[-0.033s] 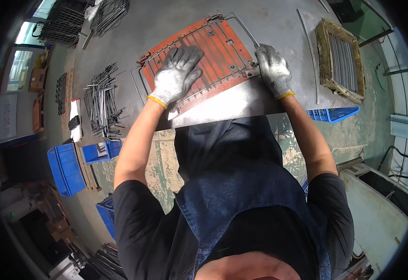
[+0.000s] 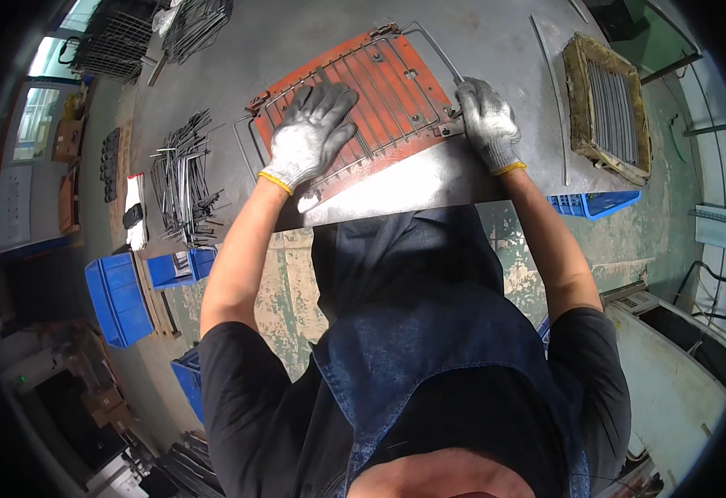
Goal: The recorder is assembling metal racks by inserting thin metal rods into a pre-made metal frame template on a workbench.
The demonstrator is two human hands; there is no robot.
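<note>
The gloved left hand lies flat, fingers spread, pressing down on a grid of thin grey metal wires just above the centre of the frame. That wire grid rests on a flat orange-red metal jig plate, which sits on the grey steel workbench. The gloved right hand is curled around the grid's right edge, fingers closed on the wire frame there. At the left of the frame lies a loose pile of bent grey wire rods; at the upper right sits a worn tan square frame holding straight rods. Blue plastic bins stand on the floor at lower left.
</note>
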